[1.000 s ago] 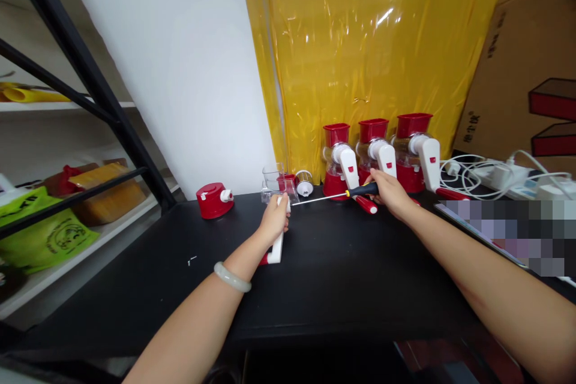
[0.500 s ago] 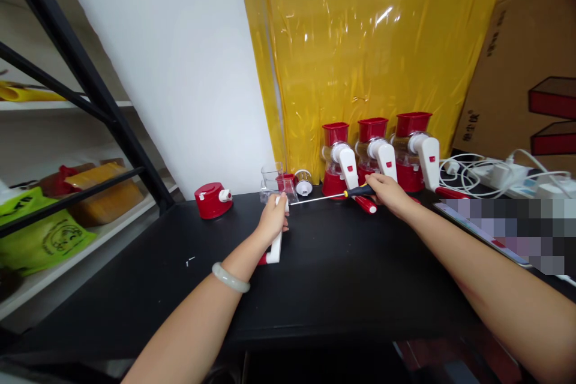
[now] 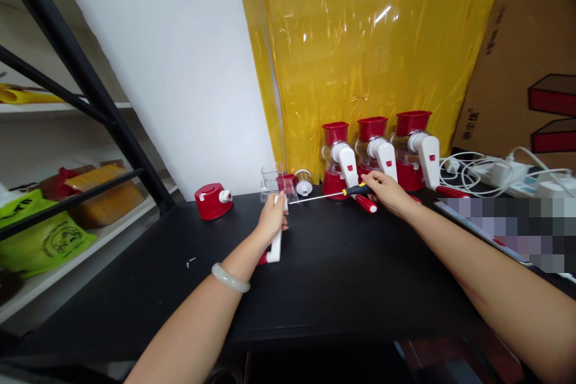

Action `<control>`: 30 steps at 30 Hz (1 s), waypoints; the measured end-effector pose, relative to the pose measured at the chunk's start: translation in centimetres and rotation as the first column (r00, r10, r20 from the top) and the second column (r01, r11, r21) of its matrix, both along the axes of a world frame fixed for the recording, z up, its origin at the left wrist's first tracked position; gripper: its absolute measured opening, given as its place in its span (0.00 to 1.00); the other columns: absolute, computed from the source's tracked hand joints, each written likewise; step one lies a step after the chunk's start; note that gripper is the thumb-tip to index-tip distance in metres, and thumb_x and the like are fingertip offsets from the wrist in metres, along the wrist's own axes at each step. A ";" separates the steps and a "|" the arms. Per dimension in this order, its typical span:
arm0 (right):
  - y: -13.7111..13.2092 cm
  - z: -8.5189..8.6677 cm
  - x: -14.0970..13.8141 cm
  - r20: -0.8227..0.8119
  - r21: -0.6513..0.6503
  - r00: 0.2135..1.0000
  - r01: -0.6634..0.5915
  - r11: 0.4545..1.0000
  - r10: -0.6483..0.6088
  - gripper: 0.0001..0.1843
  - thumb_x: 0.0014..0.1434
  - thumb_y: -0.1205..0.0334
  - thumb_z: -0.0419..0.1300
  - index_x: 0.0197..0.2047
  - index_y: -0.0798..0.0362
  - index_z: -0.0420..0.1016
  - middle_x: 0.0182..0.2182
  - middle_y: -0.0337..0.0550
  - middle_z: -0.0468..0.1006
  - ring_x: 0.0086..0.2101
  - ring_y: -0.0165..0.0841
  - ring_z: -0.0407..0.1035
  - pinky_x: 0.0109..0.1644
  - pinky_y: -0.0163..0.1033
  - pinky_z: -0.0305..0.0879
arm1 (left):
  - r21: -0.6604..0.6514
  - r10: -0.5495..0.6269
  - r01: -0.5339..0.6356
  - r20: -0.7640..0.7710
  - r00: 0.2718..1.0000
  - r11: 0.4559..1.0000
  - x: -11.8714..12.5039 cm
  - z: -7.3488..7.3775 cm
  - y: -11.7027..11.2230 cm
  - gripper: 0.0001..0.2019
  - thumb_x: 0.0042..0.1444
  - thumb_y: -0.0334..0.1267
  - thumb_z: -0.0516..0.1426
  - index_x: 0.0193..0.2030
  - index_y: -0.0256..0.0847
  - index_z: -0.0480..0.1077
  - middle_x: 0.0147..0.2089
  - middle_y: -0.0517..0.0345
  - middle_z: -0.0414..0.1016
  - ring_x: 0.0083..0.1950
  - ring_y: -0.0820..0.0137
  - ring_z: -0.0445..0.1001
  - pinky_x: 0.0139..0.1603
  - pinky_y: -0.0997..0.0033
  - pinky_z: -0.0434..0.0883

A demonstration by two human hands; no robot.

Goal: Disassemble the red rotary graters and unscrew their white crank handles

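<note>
My left hand is closed around a white crank handle with a red grip at its lower end. In my right hand is a screwdriver with a dark blue and yellow handle. Its long shaft points left, and the tip meets the top of the crank near my left fingers; the exact contact is too small to make out. Just behind my left hand stands a clear plastic housing. Beside it lies a grater drum with a white end. A red base with a white knob sits to the left.
Three red and white rotary graters stand along the back right. White cables and chargers lie on the right, near a flat device, partly blurred. Shelves border the black table on the left; a cardboard box leans behind.
My right hand and the screwdriver have shifted very slightly left, and the fingers sit a little differently on its handle. My left hand keeps its hold on the crank handle.
</note>
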State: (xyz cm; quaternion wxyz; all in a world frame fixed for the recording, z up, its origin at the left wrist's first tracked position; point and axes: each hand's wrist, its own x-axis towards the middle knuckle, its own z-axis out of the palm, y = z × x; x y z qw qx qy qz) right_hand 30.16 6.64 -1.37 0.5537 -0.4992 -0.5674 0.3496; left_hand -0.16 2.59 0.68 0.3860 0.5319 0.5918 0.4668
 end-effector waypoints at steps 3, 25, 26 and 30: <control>0.0 -0.1 -0.1 -0.003 0.021 1.000 -0.004 1.000 0.004 0.25 0.51 0.37 0.62 0.27 0.50 0.63 0.21 0.35 0.68 0.20 0.26 0.62 0.23 0.33 0.60 | -0.002 -0.003 0.003 -0.001 1.000 1.000 0.0 -0.1 0.1 0.15 0.63 0.53 0.48 0.40 0.44 0.61 0.27 0.63 0.64 0.18 0.77 0.62 0.17 0.78 0.64; -0.2 0.5 -0.1 0.149 -0.127 0.981 0.139 0.982 -0.120 0.23 0.61 0.40 0.49 0.29 0.50 0.70 0.15 0.38 0.65 0.17 0.32 0.60 0.21 0.37 0.55 | -0.014 -0.010 0.009 -0.049 0.999 1.000 0.3 0.0 -0.4 0.15 0.64 0.53 0.47 0.42 0.43 0.62 0.28 0.63 0.65 0.18 0.78 0.63 0.16 0.79 0.65; -0.2 0.5 0.0 0.198 -0.142 0.973 0.150 0.978 -0.121 0.24 0.61 0.40 0.48 0.29 0.50 0.70 0.15 0.38 0.66 0.16 0.32 0.60 0.21 0.38 0.55 | -0.011 -0.010 0.009 -0.052 0.999 1.000 0.3 0.0 -0.5 0.15 0.64 0.53 0.47 0.42 0.43 0.62 0.28 0.63 0.65 0.18 0.78 0.63 0.16 0.79 0.65; -0.3 0.6 0.2 0.327 -0.119 0.937 0.167 0.979 -0.120 0.25 0.62 0.41 0.47 0.27 0.51 0.69 0.14 0.37 0.66 0.17 0.32 0.61 0.25 0.38 0.56 | -0.015 -0.011 0.011 -0.051 0.999 1.000 0.3 0.1 -0.5 0.15 0.64 0.52 0.47 0.42 0.43 0.62 0.27 0.63 0.65 0.18 0.78 0.63 0.16 0.79 0.65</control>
